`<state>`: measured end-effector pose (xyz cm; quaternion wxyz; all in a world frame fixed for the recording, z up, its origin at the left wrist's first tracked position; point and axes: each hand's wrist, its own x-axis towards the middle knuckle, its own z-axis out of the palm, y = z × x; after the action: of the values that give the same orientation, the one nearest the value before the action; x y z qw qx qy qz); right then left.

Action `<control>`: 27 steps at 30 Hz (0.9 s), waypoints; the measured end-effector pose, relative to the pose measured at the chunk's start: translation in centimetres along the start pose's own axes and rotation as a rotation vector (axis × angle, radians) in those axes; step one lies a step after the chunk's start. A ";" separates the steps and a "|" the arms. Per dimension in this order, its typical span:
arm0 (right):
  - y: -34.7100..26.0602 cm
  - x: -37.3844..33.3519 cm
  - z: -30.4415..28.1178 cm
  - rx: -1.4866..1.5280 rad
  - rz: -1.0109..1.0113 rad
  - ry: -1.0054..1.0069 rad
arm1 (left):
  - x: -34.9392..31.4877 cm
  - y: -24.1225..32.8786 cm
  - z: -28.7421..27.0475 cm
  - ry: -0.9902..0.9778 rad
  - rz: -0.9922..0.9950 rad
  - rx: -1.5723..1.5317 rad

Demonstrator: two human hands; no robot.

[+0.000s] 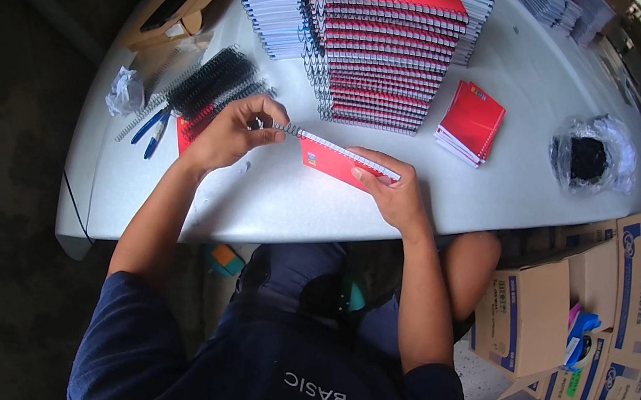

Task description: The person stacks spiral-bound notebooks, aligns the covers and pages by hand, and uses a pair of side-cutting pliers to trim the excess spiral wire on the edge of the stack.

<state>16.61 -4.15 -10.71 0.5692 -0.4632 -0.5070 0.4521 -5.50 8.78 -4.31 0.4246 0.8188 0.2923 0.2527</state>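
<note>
My right hand (396, 196) grips a small red notebook (331, 162) by its right end, thumb on the cover, with the white punched edge facing up. At the notebook's left end, my left hand (240, 134) pinches a dark spiral binding coil (290, 129), whose tip meets the punched edge. How far the coil runs into the holes is too small to tell. Left of that hand lies a heap of loose black coils (217, 81). Beyond the notebook stands a tall stack of red spiral notebooks (390, 63).
A small pile of red covered pads (472, 122) lies right of the stack. Blue pens (150, 129), crumpled plastic (127, 91) and an open cardboard box (178, 11) are at the left. A plastic-wrapped black roll (591, 156) sits at the right. Cartons (517, 318) stand beside the table.
</note>
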 end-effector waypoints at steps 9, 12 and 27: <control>0.2 -0.7 1.2 -0.194 -0.165 0.019 | -0.6 3.4 1.7 0.252 0.421 0.989; 0.2 -1.2 3.2 -0.254 -0.281 0.027 | -6.1 -2.1 5.2 0.131 0.343 1.047; 0.9 -2.9 6.3 -0.312 -0.481 0.020 | -7.2 -0.4 4.2 0.528 0.233 1.025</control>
<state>10.04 -6.41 -11.67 0.5869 -0.4160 -0.6601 0.2161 -7.85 1.64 -7.98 -0.1429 0.8558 0.3810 0.3194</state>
